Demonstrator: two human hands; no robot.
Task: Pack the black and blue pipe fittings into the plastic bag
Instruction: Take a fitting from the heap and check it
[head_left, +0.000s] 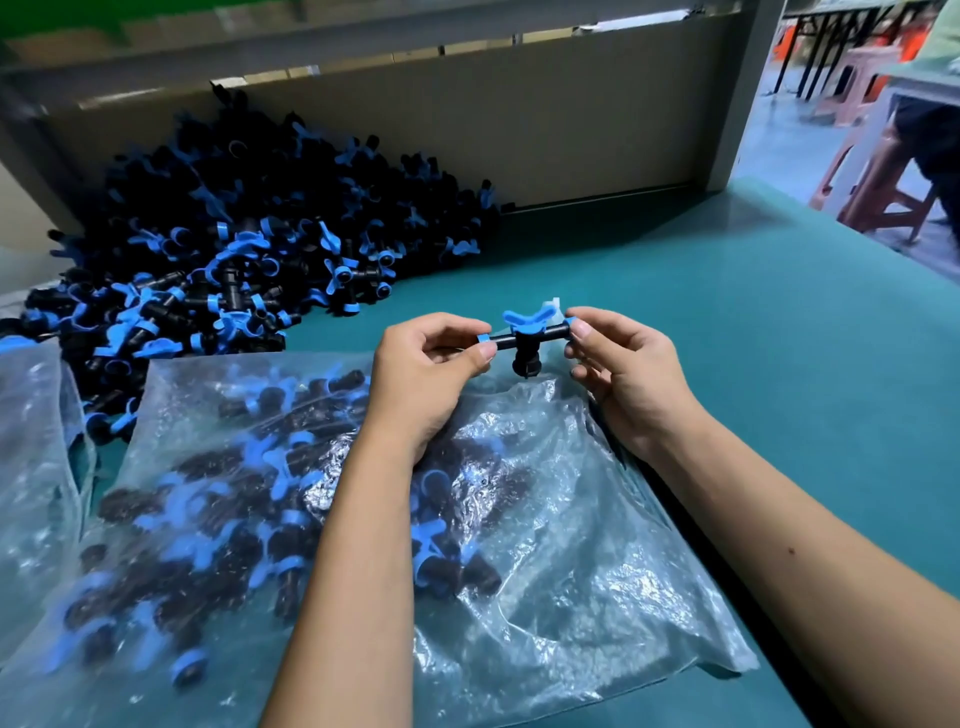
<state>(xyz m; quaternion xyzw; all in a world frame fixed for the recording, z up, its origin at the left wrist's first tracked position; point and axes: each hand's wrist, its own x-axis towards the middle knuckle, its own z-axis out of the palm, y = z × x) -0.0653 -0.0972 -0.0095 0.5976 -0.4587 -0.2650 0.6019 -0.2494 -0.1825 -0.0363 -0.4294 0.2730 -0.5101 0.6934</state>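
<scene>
I hold one black and blue pipe fitting level above the far edge of a clear plastic bag. My left hand pinches its left blue end, and my right hand pinches its right end. A blue winged handle points up from the fitting's middle and a black stub hangs down. The bag lies flat on the green table and holds several fittings, mostly in its left half. A big heap of loose fittings is piled at the back left.
A second clear bag lies at the far left edge. A brown cardboard wall stands behind the heap. Past the table's right edge are stools and a person's legs.
</scene>
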